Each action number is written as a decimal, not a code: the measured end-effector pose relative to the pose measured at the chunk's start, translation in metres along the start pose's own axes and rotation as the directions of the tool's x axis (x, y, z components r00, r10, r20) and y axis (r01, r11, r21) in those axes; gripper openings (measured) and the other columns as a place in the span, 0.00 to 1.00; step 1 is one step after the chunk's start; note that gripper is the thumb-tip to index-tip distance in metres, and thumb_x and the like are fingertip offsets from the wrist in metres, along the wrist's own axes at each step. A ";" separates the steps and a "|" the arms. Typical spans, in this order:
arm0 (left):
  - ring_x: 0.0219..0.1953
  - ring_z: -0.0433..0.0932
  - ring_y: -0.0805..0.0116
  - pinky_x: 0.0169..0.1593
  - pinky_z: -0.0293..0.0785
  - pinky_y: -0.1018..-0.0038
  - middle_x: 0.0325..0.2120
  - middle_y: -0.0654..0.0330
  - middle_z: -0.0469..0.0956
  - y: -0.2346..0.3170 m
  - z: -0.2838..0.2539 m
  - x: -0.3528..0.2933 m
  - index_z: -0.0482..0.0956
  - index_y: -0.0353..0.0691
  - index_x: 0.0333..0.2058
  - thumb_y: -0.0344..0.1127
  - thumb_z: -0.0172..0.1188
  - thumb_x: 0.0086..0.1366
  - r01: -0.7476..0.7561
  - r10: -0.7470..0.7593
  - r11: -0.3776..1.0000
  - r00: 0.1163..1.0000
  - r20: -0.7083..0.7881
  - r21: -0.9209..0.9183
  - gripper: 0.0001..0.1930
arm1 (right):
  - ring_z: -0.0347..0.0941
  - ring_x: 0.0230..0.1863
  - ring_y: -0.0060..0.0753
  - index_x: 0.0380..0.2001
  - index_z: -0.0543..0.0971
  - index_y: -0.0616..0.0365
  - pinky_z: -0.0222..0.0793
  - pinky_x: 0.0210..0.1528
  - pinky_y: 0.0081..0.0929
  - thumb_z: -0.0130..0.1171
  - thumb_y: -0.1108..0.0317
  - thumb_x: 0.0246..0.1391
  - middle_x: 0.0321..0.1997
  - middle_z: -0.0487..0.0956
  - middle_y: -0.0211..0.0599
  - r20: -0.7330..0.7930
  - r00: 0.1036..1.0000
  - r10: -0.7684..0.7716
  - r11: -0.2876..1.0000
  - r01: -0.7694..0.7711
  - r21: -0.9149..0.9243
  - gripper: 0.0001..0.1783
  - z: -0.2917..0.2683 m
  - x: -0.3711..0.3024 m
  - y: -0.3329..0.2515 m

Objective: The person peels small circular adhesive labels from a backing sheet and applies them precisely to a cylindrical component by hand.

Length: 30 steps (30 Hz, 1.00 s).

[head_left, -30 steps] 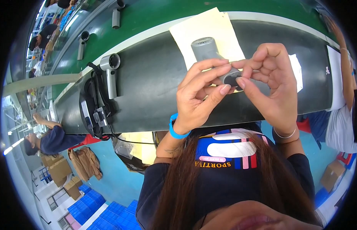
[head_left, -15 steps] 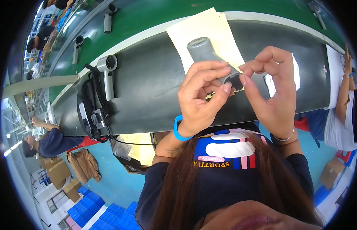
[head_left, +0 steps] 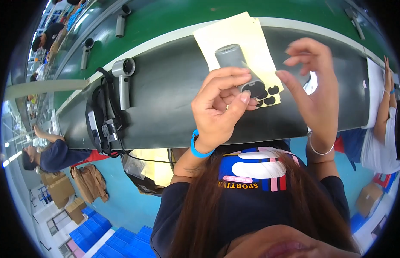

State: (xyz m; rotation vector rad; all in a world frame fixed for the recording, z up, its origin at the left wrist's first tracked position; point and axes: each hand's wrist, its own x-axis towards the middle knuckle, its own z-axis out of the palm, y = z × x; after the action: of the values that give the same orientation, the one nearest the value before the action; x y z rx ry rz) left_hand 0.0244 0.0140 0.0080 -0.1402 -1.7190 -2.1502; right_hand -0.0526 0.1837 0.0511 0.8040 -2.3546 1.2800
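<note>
My left hand (head_left: 219,105) is closed around a grey hair dryer (head_left: 232,56). The dryer's round head points away from me, and its near end, with a black face (head_left: 252,86), is toward my thumb. Under the dryer lies a pale yellow sheet (head_left: 241,30). Several small black stickers (head_left: 273,90) show on the sheet's near corner, next to my left fingertips. My right hand (head_left: 314,81) is raised to the right of the dryer, thumb and fingers apart, with nothing seen between them; its fingers are slightly blurred.
A second grey hair dryer (head_left: 124,84) lies on the dark bench (head_left: 165,86) at left, beside a black strapped device (head_left: 101,124) with a cable. More dryers (head_left: 86,53) stand on the green belt (head_left: 165,21) beyond. A white piece (head_left: 311,84) is partly behind my right hand. Other people work at both sides.
My right hand has moved off the dryer's near end, up and to the right, and its fingers have spread. The dryer's black end and the stickers on the sheet now show more.
</note>
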 end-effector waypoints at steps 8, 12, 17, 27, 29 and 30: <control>0.36 0.79 0.72 0.28 0.77 0.82 0.41 0.47 0.78 0.005 -0.017 0.010 0.70 0.32 0.35 0.16 0.59 0.57 -0.054 0.051 0.977 0.998 0.024 0.206 0.10 | 0.71 0.47 0.59 0.49 0.71 0.60 0.70 0.45 0.36 0.53 0.82 0.40 0.50 0.72 0.47 0.594 0.757 -0.274 0.959 0.165 0.233 0.27 0.050 0.021 -0.001; 0.30 0.78 0.76 0.24 0.75 0.84 0.40 0.47 0.78 0.003 -0.027 0.015 0.69 0.33 0.33 0.17 0.59 0.59 -0.110 0.113 0.984 0.994 -0.014 0.138 0.08 | 0.71 0.45 0.53 0.43 0.71 0.61 0.69 0.43 0.41 0.52 0.85 0.40 0.45 0.71 0.43 0.611 0.731 -0.304 0.949 0.178 0.260 0.22 0.058 0.037 -0.005; 0.23 0.76 0.78 0.25 0.75 0.83 0.52 0.44 0.71 -0.002 -0.033 0.028 0.71 0.33 0.41 0.22 0.56 0.63 -0.115 0.116 0.993 0.974 -0.193 0.018 0.08 | 0.68 0.55 0.56 0.45 0.73 0.60 0.65 0.54 0.39 0.42 0.92 0.34 0.53 0.72 0.48 0.508 0.791 -0.341 0.911 0.412 -0.031 0.31 0.068 0.104 0.039; 0.31 0.77 0.77 0.30 0.74 0.82 0.43 0.55 0.77 -0.039 -0.047 0.033 0.76 0.33 0.37 0.23 0.56 0.63 -0.037 0.075 0.973 0.984 -0.162 0.228 0.05 | 0.68 0.53 0.52 0.53 0.68 0.58 0.65 0.52 0.40 0.45 0.90 0.41 0.66 0.62 0.44 0.605 0.745 -0.280 0.649 0.611 -0.452 0.32 0.100 0.209 0.265; 0.31 0.77 0.77 0.29 0.72 0.82 0.40 0.56 0.79 -0.035 -0.046 0.029 0.76 0.34 0.36 0.23 0.56 0.62 -0.076 0.134 0.934 0.981 -0.144 0.350 0.04 | 0.61 0.62 0.58 0.58 0.65 0.58 0.61 0.59 0.46 0.45 0.88 0.42 0.68 0.58 0.47 0.581 0.785 -0.215 0.743 0.517 -0.425 0.35 0.104 0.201 0.238; 0.31 0.77 0.77 0.29 0.72 0.82 0.40 0.56 0.79 -0.038 -0.047 0.027 0.76 0.34 0.36 0.23 0.56 0.62 -0.074 0.132 0.936 0.980 -0.151 0.343 0.04 | 0.61 0.62 0.58 0.58 0.65 0.58 0.61 0.59 0.46 0.45 0.88 0.42 0.68 0.58 0.47 0.588 0.781 -0.213 0.739 0.522 -0.426 0.35 0.104 0.196 0.223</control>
State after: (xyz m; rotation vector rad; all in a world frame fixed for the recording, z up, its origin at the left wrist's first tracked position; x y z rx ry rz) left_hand -0.0067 -0.0309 -0.0304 0.0463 -1.8987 -1.7095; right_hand -0.3481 0.1305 -0.0439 1.4364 -2.5299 0.1417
